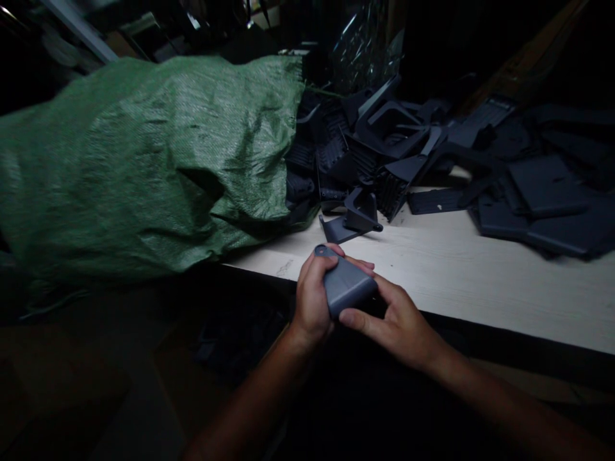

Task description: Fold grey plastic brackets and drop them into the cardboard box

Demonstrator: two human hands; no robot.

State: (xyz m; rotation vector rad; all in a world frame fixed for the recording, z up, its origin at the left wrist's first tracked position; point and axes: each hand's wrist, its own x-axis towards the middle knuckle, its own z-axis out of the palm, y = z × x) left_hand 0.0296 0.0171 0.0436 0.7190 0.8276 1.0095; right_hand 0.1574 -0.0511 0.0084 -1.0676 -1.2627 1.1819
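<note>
A grey plastic part (pixel 350 283), roughly triangular with rounded edges and a round hole at its narrow end, is held in front of the table's near edge. My left hand (pixel 311 296) wraps round its left side, the thumb lying across the top near the hole. On the other side my right hand (pixel 391 314) grips the wider end, thumb below and fingers behind, partly hidden by the part. Just beyond, a dark angled plastic bracket (pixel 353 218) rests on the table.
A large green woven sack (pixel 158 153) lies on the left, its mouth facing a heap of dark plastic parts (pixel 365 141). More dark flat parts (pixel 542 198) are piled on the right of the pale tabletop (pixel 461 275). Clear plastic wrap (pixel 362 48) shows at the back.
</note>
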